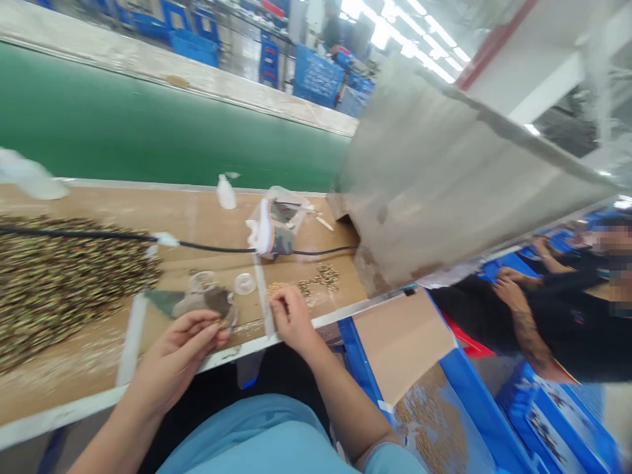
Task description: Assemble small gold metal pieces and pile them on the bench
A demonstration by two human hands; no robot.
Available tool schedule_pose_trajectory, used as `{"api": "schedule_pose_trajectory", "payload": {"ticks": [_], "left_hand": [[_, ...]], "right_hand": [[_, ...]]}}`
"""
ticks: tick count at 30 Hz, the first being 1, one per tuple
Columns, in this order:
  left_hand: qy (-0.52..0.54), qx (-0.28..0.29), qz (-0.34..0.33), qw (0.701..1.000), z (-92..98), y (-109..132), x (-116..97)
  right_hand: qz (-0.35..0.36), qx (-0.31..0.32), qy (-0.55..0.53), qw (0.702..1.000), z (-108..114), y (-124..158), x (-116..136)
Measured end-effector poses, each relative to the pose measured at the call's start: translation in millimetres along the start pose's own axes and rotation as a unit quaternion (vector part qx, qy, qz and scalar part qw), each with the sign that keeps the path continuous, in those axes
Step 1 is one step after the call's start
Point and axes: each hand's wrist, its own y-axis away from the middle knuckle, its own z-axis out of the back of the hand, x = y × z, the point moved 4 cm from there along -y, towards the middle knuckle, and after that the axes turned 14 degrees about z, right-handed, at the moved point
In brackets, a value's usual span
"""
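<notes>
My left hand (185, 352) is pinched at the table's front edge, thumb against fingertips. A tiny piece shows at the fingertips, too small to name. Just beyond it lie a grey-brown cloth (217, 301) and a round clear dish (203, 282). A small clear round lid (245, 284) rests between the two hands. My right hand (295, 321) is closed with its fingertips down by a small pile of tan pieces (279, 289); whatever they hold is hidden. To its right, another little heap of mixed small pieces (326, 278) is spread on the brown tabletop.
A large heap of green-brown small parts (64, 283) covers the left side. A black cable (212, 247) crosses the table past a camouflage-patterned bundle (282, 234). A grey panel (444, 178) rises at right. Below it stands a blue bin (471, 401); a co-worker's arm (528, 329) is beyond.
</notes>
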Motion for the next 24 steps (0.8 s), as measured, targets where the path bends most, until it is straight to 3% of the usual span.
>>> {"api": "schedule_pose_trajectory", "payload": {"ticks": [5, 8, 15, 24], "left_hand": [[0.047, 0.124, 0.013, 0.991, -16.2, -1.2, 16.2], [0.063, 0.171, 0.026, 0.983, -15.7, -11.6, 19.9], [0.083, 0.223, 0.044, 0.970, -10.9, -12.3, 17.4], [0.072, 0.236, 0.066, 0.967, -11.2, -12.5, 15.6]], "right_hand": [[0.000, -0.005, 0.001, 1.000, 2.3, 5.0, -1.7], [0.007, 0.020, -0.003, 1.000, -2.8, 5.9, -8.6], [0.104, 0.045, 0.003, 0.994, -13.2, 1.6, 13.5], [0.138, 0.072, -0.021, 0.988, -18.4, -2.9, 21.9]]}}
